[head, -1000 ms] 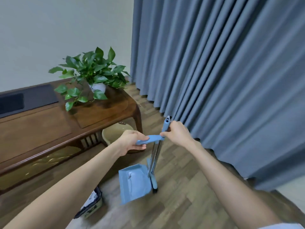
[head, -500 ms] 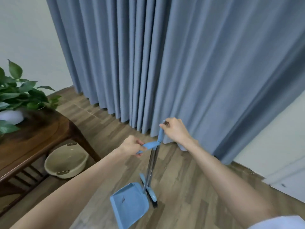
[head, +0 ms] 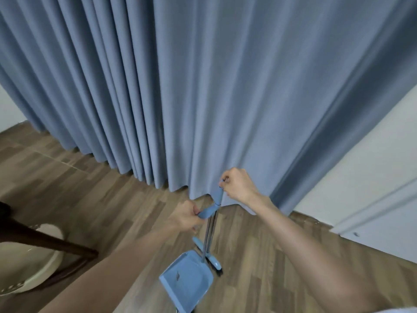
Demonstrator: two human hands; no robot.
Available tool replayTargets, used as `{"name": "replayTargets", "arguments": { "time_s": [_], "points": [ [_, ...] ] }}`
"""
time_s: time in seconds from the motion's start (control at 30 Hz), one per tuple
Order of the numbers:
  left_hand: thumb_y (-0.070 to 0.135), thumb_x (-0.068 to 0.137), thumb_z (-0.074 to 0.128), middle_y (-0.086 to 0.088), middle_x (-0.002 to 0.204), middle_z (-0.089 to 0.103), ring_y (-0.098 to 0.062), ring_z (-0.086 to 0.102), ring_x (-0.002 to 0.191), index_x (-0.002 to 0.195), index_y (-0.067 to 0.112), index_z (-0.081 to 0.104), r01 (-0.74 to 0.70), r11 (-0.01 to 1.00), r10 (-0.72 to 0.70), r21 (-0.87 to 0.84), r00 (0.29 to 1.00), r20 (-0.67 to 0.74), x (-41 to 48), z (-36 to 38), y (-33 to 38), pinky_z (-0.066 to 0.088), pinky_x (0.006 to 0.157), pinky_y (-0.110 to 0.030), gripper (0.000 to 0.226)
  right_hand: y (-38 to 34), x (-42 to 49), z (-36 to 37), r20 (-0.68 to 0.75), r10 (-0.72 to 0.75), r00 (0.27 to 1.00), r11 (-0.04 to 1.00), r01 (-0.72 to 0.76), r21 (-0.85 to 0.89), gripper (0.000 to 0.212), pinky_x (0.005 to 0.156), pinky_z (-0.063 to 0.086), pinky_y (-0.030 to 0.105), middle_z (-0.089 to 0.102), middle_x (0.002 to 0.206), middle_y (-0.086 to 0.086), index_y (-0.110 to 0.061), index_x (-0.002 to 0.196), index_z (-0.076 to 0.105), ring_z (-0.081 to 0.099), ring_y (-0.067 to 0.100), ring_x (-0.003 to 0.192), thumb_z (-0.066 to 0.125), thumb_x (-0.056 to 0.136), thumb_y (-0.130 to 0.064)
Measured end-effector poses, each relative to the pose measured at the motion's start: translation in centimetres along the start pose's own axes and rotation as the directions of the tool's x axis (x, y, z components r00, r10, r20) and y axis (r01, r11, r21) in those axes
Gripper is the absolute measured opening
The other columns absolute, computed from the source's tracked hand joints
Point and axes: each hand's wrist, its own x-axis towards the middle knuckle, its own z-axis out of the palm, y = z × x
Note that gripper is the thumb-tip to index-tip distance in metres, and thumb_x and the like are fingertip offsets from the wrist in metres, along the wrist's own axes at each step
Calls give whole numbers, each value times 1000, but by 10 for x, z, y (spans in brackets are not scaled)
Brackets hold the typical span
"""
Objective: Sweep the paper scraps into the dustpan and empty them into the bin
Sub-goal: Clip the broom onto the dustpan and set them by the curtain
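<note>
A blue dustpan hangs low over the wooden floor on a long metal pole, its tray holding only a small dark speck. My left hand grips the dustpan's bent blue handle. Beside it stands a blue broom, its head just right of the pan. My right hand is closed on the top of the broom's blue handle. No paper scraps or bin are in view.
A blue-grey curtain hangs right behind the tools, reaching the floor. A dark wooden table leg and a cream basin sit at the lower left. A white wall and door frame stand at the right.
My view has swung right: the table, plant and bin have left the frame and the curtain now fills it. Both hands have carried the dustpan and broom toward the curtain.
</note>
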Motion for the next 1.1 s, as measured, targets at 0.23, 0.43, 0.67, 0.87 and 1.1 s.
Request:
{"name": "replayTargets", "arguments": {
  "time_s": [0.23, 0.43, 0.67, 0.87, 1.1],
  "points": [
    [15, 63, 79, -6, 51, 55, -24, 59, 52, 43, 21, 55, 126, 990, -131, 60, 987, 89, 160, 40, 11, 58, 55, -41, 32, 78, 121, 1, 96, 41, 995, 994, -31, -106, 24, 77, 59, 38, 75, 82, 19, -2, 79, 78, 72, 34, 83, 55, 78, 0],
    [9, 80, 68, 3, 73, 46, -21, 53, 77, 62, 29, 35, 144, 971, -149, 190, 989, 11, 226, 69, 28, 46, 69, -29, 42, 132, 189, 12, 202, 64, 977, 992, -39, -123, 23, 68, 60, 37, 73, 78, 16, -4, 70, 75, 70, 33, 72, 53, 75, 4],
    [5, 79, 63, -16, 92, 63, -29, 58, 80, 100, 4, 58, 251, 963, -244, 98, 966, -79, 330, 114, 33, 37, 62, -30, 21, 215, 291, 31, 352, -16, 936, 975, 93, -203, 15, 60, 36, 25, 70, 77, 16, -4, 74, 71, 65, 34, 76, 58, 81, -6],
    [-1, 82, 54, -23, 101, 66, -39, 62, 95, 104, -1, 58, 370, 928, -348, 49, 905, -244, 387, 142, 47, 40, 68, -36, 22, 246, 352, 30, 439, -116, 891, 954, 224, -201, 25, 58, 29, 27, 54, 64, 18, -5, 63, 56, 48, 30, 63, 58, 87, -12],
    [-11, 79, 48, -15, 110, 62, -34, 60, 99, 117, 8, 56, 446, 894, -404, 46, 846, -349, 414, 155, 48, 37, 67, -32, 43, 252, 388, 41, 469, -152, 870, 932, 284, -226, 47, 56, 32, 28, 42, 63, 8, -15, 52, 33, 41, 26, 62, 62, 88, -9]
  ]
}}
